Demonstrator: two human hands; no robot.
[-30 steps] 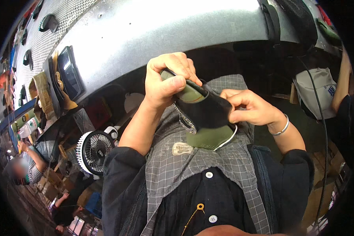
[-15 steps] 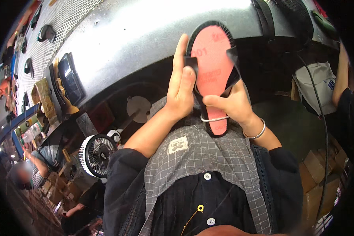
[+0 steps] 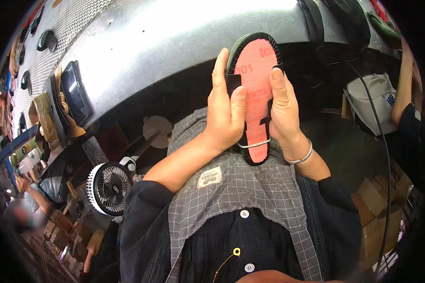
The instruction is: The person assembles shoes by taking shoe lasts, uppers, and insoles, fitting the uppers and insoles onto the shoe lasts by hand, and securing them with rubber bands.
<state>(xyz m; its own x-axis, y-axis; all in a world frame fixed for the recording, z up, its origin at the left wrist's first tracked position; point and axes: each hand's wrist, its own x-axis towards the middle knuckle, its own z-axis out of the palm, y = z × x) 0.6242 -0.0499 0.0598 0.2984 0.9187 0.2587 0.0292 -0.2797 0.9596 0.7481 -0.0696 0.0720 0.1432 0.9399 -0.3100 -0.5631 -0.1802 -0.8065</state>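
Note:
Sole side up, a sandal (image 3: 253, 89) with a pink insole board and black upper edges lies lengthwise between my hands, above my lap. My left hand (image 3: 223, 113) presses along its left side, thumb by a black strap end (image 3: 233, 83) folded onto the pink board. Against the right side is my right hand (image 3: 284, 111), its thumb pointing up over the edge. Another black strap piece (image 3: 266, 115) shows beside that palm. Around the heel part runs a thin whitish band (image 3: 255, 143). The fingers under the sandal are hidden.
A shiny metal worktop (image 3: 174, 42) curves across the far side. On its left lie a dark tray (image 3: 75, 89) and strap-like pieces. A white fan (image 3: 111, 188) stands at lower left. To the right are a pale bag (image 3: 370, 104), a hanging black cable, cardboard boxes (image 3: 373, 198) and another person's arm (image 3: 403, 87).
My right hand has moved up from the narrow heel part, its thumb now upright at the right edge. The right strap piece now lies folded against the pink board. The sandal's far end is slightly lower.

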